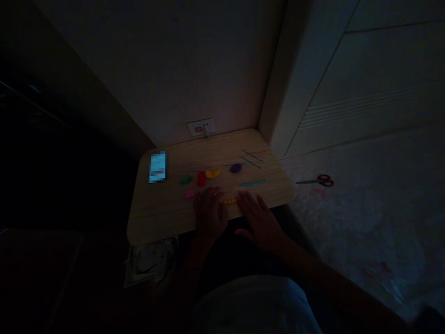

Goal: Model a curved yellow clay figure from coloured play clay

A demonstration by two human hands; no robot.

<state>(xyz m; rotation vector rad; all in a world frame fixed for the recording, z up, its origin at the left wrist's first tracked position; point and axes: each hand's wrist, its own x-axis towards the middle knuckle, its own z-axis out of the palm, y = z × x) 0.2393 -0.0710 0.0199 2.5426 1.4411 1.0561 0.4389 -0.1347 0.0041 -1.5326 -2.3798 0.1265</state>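
A thin, beaded-looking yellow-orange clay roll [228, 201] lies near the front edge of the small wooden table [156, 211]. My left hand [209, 211] rests palm down over its left end, fingers laid forward and the thumb apart. At the other end, the outstretched fingertips of my right hand [259, 220] touch the roll. Just left of my left hand is a pink clay piece [189, 194], partly covered. Beyond the hands sit a red clay piece [201, 178], a yellow curved piece [213, 173], a green piece [185, 179] and a purple piece [236, 168].
A blue plastic knife-like tool [253, 183] and several thin sticks [251, 162] lie on the right half. A lit phone [157, 167] is at the back left. Scissors [318, 181] lie beyond the table's right side. A wall socket [201, 127] is behind. The room is dim.
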